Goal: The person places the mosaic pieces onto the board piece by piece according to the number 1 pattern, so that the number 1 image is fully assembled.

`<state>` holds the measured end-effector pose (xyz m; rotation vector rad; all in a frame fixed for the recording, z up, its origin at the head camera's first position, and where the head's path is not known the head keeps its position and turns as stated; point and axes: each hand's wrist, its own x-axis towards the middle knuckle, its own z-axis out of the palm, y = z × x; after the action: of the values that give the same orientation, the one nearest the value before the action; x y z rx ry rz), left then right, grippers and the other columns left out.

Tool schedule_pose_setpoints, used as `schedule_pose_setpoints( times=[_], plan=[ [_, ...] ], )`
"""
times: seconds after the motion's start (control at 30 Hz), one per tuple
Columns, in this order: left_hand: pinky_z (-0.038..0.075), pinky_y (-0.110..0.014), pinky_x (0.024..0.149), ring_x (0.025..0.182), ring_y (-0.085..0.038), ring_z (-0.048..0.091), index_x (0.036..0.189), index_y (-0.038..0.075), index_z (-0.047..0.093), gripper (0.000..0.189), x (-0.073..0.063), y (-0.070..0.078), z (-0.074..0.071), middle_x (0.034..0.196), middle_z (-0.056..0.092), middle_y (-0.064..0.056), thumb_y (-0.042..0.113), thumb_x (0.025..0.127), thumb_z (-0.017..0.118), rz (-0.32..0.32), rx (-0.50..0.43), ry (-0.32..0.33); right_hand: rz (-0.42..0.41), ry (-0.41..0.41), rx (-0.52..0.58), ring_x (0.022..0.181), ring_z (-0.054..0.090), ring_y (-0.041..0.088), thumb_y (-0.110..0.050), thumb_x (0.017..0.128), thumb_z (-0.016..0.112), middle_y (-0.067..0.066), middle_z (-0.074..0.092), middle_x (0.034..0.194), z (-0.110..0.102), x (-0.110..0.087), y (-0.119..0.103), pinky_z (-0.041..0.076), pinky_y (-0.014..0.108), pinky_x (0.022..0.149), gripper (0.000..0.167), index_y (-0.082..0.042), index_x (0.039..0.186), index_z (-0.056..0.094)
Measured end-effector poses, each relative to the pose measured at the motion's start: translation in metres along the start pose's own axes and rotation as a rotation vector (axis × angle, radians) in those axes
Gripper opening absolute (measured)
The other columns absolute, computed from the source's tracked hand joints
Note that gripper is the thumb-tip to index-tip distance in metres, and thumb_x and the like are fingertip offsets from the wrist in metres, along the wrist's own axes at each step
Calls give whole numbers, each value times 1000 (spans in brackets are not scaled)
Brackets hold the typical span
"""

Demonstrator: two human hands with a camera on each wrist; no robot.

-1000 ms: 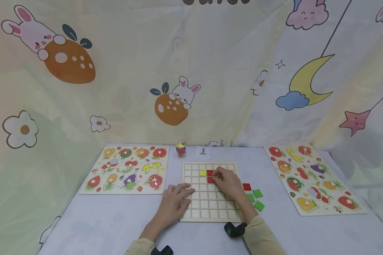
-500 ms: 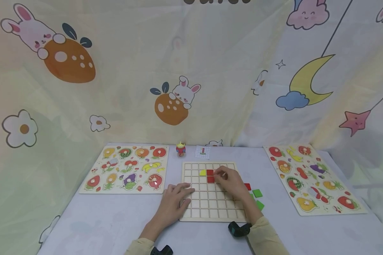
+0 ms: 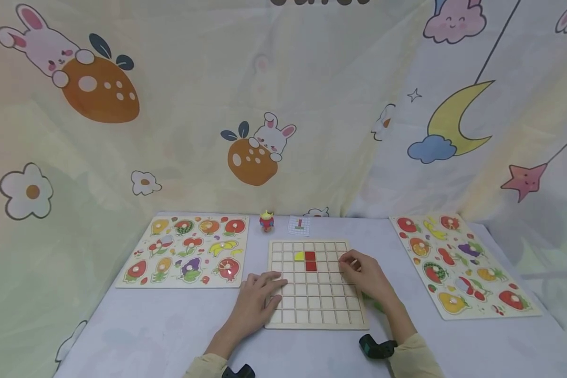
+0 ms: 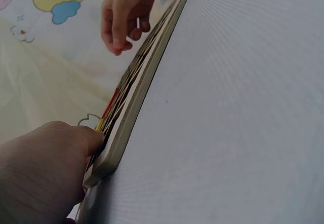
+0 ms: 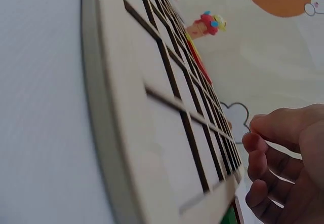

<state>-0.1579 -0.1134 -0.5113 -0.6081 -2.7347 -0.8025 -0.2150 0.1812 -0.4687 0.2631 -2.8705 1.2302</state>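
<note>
A wooden grid board (image 3: pixel 316 325) lies in the middle of the table. Near its far side sit a yellow tile (image 3: pixel 299 256) and two red tiles (image 3: pixel 310 261), one red below the other. My left hand (image 3: pixel 254 299) rests at the board's left edge, fingers stretched over the rim onto the outer cells. Over the right edge hovers my right hand (image 3: pixel 366 273), fingers loosely curled, thumb near the index fingertip and nothing between them. In the right wrist view this right hand (image 5: pixel 283 163) shows just above the board's surface. Green tiles (image 3: pixel 373 303) lie mostly hidden under the right forearm.
A fruit puzzle board (image 3: pixel 184 252) stands left, another fruit puzzle board (image 3: pixel 463 268) right. Behind the grid are a small toy figure (image 3: pixel 266 221) and a pattern card (image 3: pixel 299 226) with a red and green design. A printed cloth (image 3: pixel 179 147) hangs at the back.
My right hand has moved right, away from the red tiles to the board's right edge, and its forearm now covers the loose tiles. The left hand stays in place.
</note>
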Motion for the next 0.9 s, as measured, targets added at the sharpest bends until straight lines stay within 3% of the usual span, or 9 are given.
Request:
schedule_pose_setpoints(
  times=[0.47, 0.7, 0.9],
  plan=[
    [30, -29, 75, 97, -7, 39, 123, 32, 62, 33, 0, 1, 0, 134, 52, 12, 31, 90, 62, 1, -7, 0, 63, -12, -25, 72, 55, 13, -21, 92, 60, 4, 63, 89, -23, -11, 26, 46, 23, 59, 15, -11, 102, 63],
    [30, -30, 76, 97, -7, 39, 123, 32, 62, 33, 1, 1, 0, 133, 53, 11, 30, 90, 62, 2, -9, 8, 104, -10, -96, 72, 50, 14, -23, 91, 61, 2, 61, 90, -34, -17, 33, 41, 24, 57, 18, -13, 106, 63],
    [30, -30, 76, 97, -8, 40, 124, 31, 62, 34, 0, 1, 1, 133, 53, 11, 30, 89, 63, 3, 1, 11, 108, -57, -123, 74, 47, 16, -19, 89, 63, 3, 57, 91, -38, -22, 37, 39, 24, 58, 23, -10, 110, 63]
  ],
)
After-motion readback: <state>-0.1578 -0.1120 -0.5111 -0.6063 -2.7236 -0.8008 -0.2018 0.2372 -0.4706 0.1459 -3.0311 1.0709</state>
